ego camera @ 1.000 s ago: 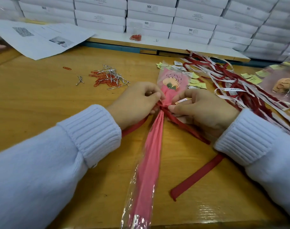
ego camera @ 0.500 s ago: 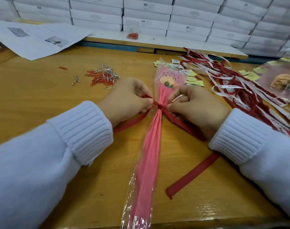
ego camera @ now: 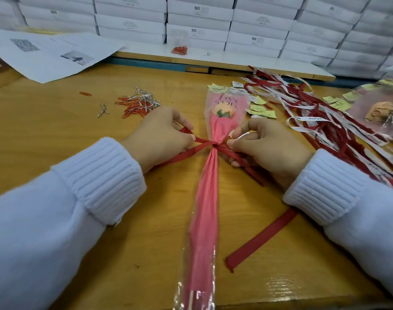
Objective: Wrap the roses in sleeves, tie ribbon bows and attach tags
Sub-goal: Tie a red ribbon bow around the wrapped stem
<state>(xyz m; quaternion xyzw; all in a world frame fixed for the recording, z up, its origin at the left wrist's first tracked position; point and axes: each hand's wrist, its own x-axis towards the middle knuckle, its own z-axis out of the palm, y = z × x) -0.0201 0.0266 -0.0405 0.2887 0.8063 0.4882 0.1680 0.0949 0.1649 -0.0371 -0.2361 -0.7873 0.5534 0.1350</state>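
Red ribbon [ego camera: 262, 238] is knotted round the sleeved rose [ego camera: 223, 115]. Left hand [ego camera: 159, 136] pinches its nine-o'clock loop; right hand [ego camera: 269, 148] pinches at three o'clock.

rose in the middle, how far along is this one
Done: the rose sits inside its pink sleeve, gathered at the neck. In hand: the red ribbon is crossed round that neck, the left hand and right hand each pinching a part of it; no finished bow shows yet. Left: shape the bow, then attach a tag, likely from the yellow tags beside the sleeve.

Single head view: looks forward and down, close over wooden table [ego camera: 56, 135].
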